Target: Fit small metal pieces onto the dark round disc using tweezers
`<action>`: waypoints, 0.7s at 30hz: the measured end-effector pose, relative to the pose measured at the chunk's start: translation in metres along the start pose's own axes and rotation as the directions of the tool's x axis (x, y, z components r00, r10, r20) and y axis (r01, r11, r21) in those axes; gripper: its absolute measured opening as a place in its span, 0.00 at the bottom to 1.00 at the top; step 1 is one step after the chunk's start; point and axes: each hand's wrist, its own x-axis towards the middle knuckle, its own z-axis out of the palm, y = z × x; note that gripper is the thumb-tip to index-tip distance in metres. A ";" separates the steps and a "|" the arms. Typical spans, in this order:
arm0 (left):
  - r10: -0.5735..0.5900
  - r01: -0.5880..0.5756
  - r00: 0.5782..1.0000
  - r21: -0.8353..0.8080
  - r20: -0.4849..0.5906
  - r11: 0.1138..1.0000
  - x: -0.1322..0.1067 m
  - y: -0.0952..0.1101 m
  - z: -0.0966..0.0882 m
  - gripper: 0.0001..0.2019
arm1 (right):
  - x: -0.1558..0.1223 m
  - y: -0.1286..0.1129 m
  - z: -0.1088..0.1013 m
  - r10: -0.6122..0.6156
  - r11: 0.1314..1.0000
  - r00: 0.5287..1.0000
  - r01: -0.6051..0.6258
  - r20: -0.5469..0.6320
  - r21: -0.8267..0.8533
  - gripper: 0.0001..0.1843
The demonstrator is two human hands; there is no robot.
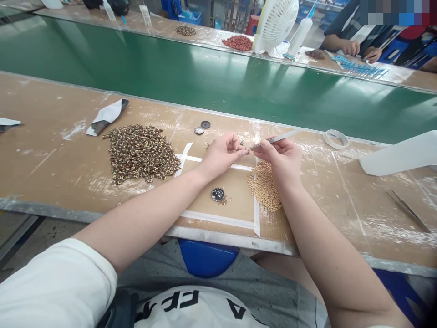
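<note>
My left hand (223, 152) is pinched closed on a tiny dark part I cannot make out, held above the taped square (218, 216) on the workbench. My right hand (282, 157) grips metal tweezers (276, 138), whose tips point left and meet the left fingertips. Under my right wrist lies a heap of small beige beads (264, 186). A large pile of brown ring-shaped parts (139, 152) lies to the left of my left hand. A small round metal tin (217, 194) sits inside the taped square.
Two dark round caps (202, 127) lie behind my hands. A tape roll (336, 138), a white bottle (399, 155) and spare tweezers (408, 210) are to the right. A green conveyor belt (205, 77) runs behind; beyond it stand a white fan (275, 23) and another person's hands (351, 47).
</note>
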 end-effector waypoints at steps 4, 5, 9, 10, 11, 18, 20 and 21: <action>0.022 -0.021 0.999 0.044 -0.028 0.999 -0.001 0.002 0.000 0.20 | -0.003 -0.002 0.002 -0.016 1.000 1.000 0.016 -0.016 0.020 0.16; 0.031 -0.028 0.999 0.068 -0.042 0.997 -0.001 0.003 0.000 0.21 | -0.003 -0.002 0.003 -0.022 0.999 1.000 0.022 -0.019 0.024 0.16; 0.055 -0.040 0.993 0.136 -0.106 0.990 -0.004 0.007 0.001 0.23 | -0.005 -0.004 0.005 -0.038 0.999 0.999 0.039 -0.021 0.034 0.14; 0.057 -0.041 0.992 0.139 -0.117 0.990 -0.004 0.007 0.002 0.23 | -0.005 -0.005 0.005 -0.044 0.998 0.999 0.045 -0.021 0.032 0.14; 0.060 -0.042 0.990 0.138 -0.124 0.990 -0.005 0.008 0.002 0.23 | -0.006 -0.005 0.005 -0.051 0.998 0.998 0.052 -0.022 0.024 0.14; 0.075 -0.058 0.986 0.119 -0.148 0.991 -0.004 0.005 0.004 0.24 | -0.006 -0.007 0.006 -0.075 0.997 0.997 0.075 -0.024 -0.015 0.16; 0.073 -0.055 0.985 0.116 -0.155 0.992 -0.004 0.005 0.005 0.25 | -0.006 -0.007 0.006 -0.075 0.997 0.997 0.075 -0.028 -0.006 0.17; 0.072 -0.054 0.985 0.115 -0.156 0.992 -0.004 0.005 0.005 0.25 | -0.006 -0.007 0.007 -0.075 0.997 0.997 0.075 -0.029 0.000 0.17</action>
